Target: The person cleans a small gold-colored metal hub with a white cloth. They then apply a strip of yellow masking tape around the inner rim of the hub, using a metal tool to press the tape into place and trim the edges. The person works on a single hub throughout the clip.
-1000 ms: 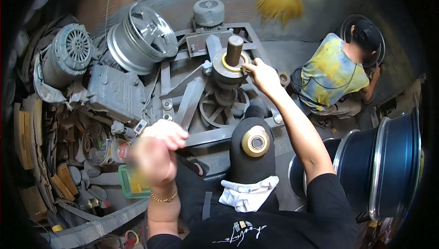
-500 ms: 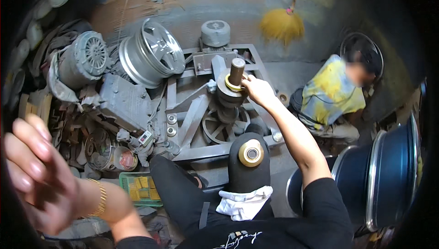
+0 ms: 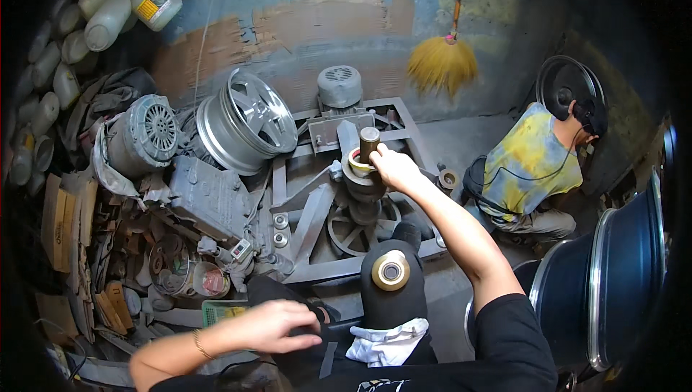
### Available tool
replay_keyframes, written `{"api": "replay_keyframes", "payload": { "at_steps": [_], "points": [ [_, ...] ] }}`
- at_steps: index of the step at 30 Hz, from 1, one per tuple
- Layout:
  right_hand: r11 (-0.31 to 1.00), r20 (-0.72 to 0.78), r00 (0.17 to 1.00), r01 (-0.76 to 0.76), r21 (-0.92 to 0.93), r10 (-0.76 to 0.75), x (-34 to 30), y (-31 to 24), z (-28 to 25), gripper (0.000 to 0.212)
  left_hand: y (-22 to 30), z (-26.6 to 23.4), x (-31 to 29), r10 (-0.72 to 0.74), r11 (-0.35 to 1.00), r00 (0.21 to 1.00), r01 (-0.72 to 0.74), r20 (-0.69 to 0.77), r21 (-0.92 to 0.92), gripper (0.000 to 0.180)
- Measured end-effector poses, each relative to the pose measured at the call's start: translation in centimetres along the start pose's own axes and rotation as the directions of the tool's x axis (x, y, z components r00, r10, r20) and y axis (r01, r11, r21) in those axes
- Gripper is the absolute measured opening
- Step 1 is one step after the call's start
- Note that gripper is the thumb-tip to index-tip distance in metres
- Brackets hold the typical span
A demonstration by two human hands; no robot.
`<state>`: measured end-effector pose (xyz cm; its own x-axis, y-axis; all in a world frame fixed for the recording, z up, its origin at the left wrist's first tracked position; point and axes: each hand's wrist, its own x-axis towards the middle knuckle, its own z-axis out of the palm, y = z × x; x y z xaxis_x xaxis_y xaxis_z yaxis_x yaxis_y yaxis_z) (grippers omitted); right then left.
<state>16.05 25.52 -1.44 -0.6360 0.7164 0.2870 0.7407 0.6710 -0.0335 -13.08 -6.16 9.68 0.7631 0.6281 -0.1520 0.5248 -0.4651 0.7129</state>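
My right hand (image 3: pixel 396 168) reaches forward to an upright steel shaft (image 3: pixel 370 144) on a dusty grey machine. Its fingers are closed on a pale yellow ring (image 3: pixel 356 164), which sits tilted around the shaft; the fingers cover part of it. Over my left thigh, my left hand (image 3: pixel 277 326) hangs with fingers loosely stretched and the thumb apart, nothing visible in it. A brass-coloured round part (image 3: pixel 391 271) with a steel-lined centre hole rests on my right knee. Closer to me, a white cloth (image 3: pixel 389 341) lies on my lap.
Left of the machine frame (image 3: pixel 306 225) are a silver wheel rim (image 3: pixel 249 124), a grey motor (image 3: pixel 148 135) and a grey metal box (image 3: pixel 210 195). A green basket (image 3: pixel 215 311) is partly behind my left hand. A person (image 3: pixel 530 165) crouches at right, beyond large dark-blue rims (image 3: pixel 627 269).
My left hand has come down from the far left to over my thigh. My right hand stays at the shaft, where the ring now sits more tilted. The whole view has shifted slightly.
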Motion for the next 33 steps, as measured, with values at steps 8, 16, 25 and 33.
{"api": "replay_keyframes", "payload": {
  "at_steps": [8, 16, 25, 33],
  "points": [
    [0.993, -0.156, 0.988, 0.033, 0.116, -0.014, -0.8, 0.0, -0.5, 0.031, -2.7, 16.0, -6.1, -0.43, 0.887, 0.698, 0.446, -0.572, -0.123, 0.019],
    [0.979, -0.187, 0.98, -0.023, 0.204, 0.062, -1.8, 1.0, -0.4, 0.032, 1.1, 21.3, -17.6, -0.864, 0.263, 0.304, 0.952, 0.401, -0.155, 0.093],
    [0.947, -0.229, 0.971, 0.013, 0.322, 0.064, -1.1, -0.6, 0.9, 0.018, -3.5, 23.5, -15.3, -0.865, 0.287, 0.383, 0.908, 0.325, -0.305, 0.073],
    [0.915, -0.351, 0.928, 0.026, 0.402, 0.128, -0.6, -0.8, 1.8, 0.016, -4.9, 26.2, -16.0, -0.834, 0.255, 0.375, 0.912, 0.404, -0.321, 0.056]
  ]
}}
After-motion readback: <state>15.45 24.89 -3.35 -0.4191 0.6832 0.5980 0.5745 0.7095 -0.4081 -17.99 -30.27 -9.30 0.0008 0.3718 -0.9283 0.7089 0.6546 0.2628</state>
